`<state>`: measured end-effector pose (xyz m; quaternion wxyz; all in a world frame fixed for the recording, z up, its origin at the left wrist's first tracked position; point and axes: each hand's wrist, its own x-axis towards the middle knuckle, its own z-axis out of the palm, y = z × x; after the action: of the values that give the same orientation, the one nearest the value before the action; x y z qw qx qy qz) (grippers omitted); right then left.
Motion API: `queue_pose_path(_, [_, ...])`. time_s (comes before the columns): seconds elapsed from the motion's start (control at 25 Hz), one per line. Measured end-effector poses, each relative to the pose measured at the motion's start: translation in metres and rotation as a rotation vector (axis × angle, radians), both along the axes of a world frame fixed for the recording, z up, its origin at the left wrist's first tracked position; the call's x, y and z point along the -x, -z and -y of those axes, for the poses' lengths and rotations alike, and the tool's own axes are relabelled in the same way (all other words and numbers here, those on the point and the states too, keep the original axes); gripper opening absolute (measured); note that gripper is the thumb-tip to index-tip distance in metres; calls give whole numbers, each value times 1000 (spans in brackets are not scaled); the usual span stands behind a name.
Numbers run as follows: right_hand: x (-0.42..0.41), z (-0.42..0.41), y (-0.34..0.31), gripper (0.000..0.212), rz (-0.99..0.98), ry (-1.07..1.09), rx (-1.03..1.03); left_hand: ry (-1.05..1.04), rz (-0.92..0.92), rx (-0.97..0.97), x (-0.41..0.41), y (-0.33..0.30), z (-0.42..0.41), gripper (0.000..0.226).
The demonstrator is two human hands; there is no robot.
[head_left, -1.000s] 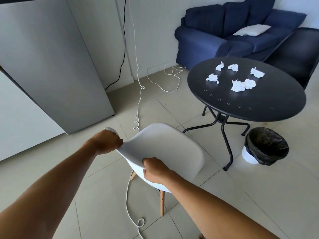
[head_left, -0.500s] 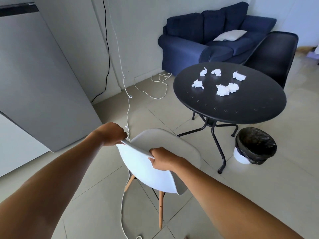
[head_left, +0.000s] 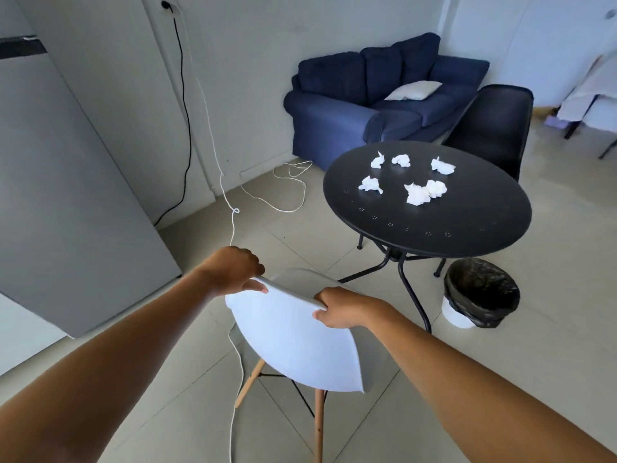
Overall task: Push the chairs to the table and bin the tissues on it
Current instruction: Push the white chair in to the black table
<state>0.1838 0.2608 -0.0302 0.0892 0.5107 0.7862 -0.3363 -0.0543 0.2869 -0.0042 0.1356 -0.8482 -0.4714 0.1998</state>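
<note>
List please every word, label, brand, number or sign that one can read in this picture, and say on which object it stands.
None: no readable text shows anywhere.
white chair, held by the left hand and right hand: plain.
black table, tissues, bin, black chair, sofa: no print or label visible.
grey cabinet: plain.

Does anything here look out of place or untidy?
Yes. Six crumpled tissues lie scattered on the black table instead of in the bin. A loose white cord trails across the floor under the white chair, which both hands hold.
</note>
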Motion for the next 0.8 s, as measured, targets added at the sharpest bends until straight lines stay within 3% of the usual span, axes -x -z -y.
queue_pose_path(0.16, [3, 2, -6, 35, -57, 227, -10, -110, 297, 97, 16, 10, -25, 64])
queue_pose_path(0.44, [25, 38, -1, 36, -108, 510, -50, 178, 184, 127, 24, 22, -35, 37])
queue_pose_path(0.8, [53, 74, 13, 34, 142, 404, -316, 300, 194, 59, 46, 43, -8, 34])
